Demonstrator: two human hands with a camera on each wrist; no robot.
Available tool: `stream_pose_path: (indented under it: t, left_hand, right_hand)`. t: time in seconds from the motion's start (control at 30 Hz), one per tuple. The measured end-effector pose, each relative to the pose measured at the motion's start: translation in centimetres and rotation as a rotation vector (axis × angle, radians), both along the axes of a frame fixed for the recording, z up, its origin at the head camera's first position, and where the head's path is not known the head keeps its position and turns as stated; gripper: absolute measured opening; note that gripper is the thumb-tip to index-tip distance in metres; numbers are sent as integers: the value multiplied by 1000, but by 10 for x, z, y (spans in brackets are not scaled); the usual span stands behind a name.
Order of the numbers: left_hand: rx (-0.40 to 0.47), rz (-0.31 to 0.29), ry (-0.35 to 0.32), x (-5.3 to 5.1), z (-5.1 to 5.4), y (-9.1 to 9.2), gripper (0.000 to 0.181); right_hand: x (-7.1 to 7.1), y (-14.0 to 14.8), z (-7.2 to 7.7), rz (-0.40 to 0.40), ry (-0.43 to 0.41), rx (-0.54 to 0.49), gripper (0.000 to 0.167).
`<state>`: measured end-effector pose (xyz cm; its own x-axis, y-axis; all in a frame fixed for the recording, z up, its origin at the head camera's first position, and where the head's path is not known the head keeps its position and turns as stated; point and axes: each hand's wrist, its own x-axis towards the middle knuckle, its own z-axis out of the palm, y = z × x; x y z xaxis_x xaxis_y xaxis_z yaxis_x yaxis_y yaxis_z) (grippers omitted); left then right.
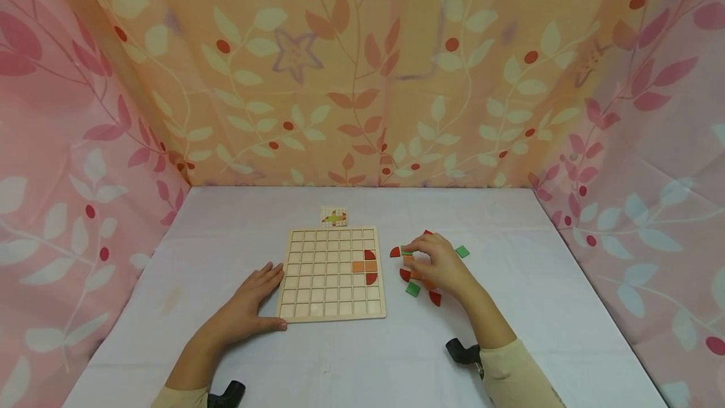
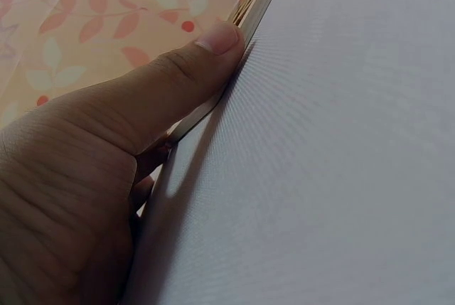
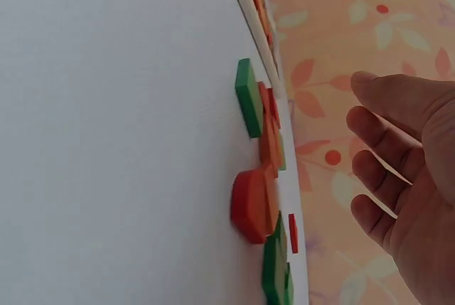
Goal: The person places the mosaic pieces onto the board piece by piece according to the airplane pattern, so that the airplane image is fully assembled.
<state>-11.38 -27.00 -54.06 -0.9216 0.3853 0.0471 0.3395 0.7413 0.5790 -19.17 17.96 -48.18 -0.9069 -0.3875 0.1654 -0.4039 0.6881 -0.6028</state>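
Observation:
A pale wooden grid board lies on the table, with two orange squares and two red quarter-circle tiles at its right side. My left hand rests against the board's left edge, fingers extended, the thumb touching its near left corner. Over the loose tiles to the right of the board hovers my right hand, its fingers loosely bent. The right wrist view shows nothing held in that hand. Beneath it lie a green tile, red quarter-circles and orange pieces, partly covered by the hand.
Behind the board stands a small pattern card with a green and orange figure on a grid. Another green tile lies off to the right. Flowered cloth encloses the white table at the back and sides.

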Motion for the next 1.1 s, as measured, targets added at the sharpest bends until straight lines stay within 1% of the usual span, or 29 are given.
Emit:
stream_pose_path:
  t: [0.1,0.23,0.47,0.67,0.87,0.93,1.1]
  left_hand:
    - [5,2,-2,-1,2,1,118]
    - [13,6,6,1,1,1,118]
    - [-2,-7,59,0,-3,0,117]
    - [7,-8,51,0,-1,0,116]
    - [10,-18,81,1,-2,0,116]
    - [7,-16,73,1,-1,0,116]
    - [-1,-4,25,1,1,0,117]
  right_hand:
    - [-2,3,-4,-13,-30,6,25]
    - [-3,7,-11,-34,-60,30,25]
    - [-8,11,-23,-61,-34,49,25]
    - [-13,13,-35,-74,-27,69,23]
    - [-15,12,-40,-81,-38,72,24]
    - [-15,12,-41,-84,-34,76,24]
    - [-15,10,-42,-82,-5,84,23]
